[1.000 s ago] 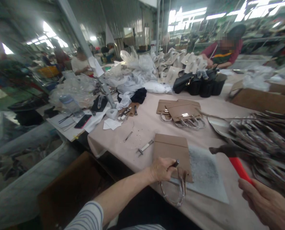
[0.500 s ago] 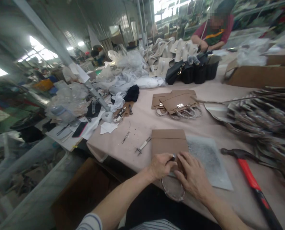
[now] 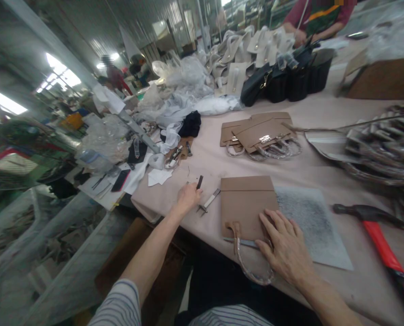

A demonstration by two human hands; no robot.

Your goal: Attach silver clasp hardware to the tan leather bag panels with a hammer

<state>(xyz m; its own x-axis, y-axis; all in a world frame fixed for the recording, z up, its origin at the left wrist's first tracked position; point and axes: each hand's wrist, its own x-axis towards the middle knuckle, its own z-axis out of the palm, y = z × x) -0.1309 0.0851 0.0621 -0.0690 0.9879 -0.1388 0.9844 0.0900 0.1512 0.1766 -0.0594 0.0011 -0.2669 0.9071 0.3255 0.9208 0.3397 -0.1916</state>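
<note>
At the table's front edge lies a brown bag panel (image 3: 245,199) with a looped handle (image 3: 252,271) in clear wrap hanging toward me. My right hand (image 3: 285,242) rests on the panel's lower right corner, fingers stretched out and the thumb apart, covering one end of the handle. Off to the left, my left hand (image 3: 189,197) is closed around a small dark rod-like tool (image 3: 199,182), which sticks up past the fingertips; its lower part is hidden. Just right of that hand, a metal caliper (image 3: 209,202) lies on the table.
A grey board (image 3: 319,226) partly lies under the panel's right side. Farther right is a red-handled hammer (image 3: 380,244) beside stacked wrapped handles (image 3: 385,154). More brown panels (image 3: 263,131) lie behind. Black bags (image 3: 290,81) stand near another person (image 3: 320,22) at the back.
My left hand has left the panel's lower edge and moved left, past the caliper. My right hand stays at the panel, now flatter; the handle attachment shows. The view has tilted down.
</note>
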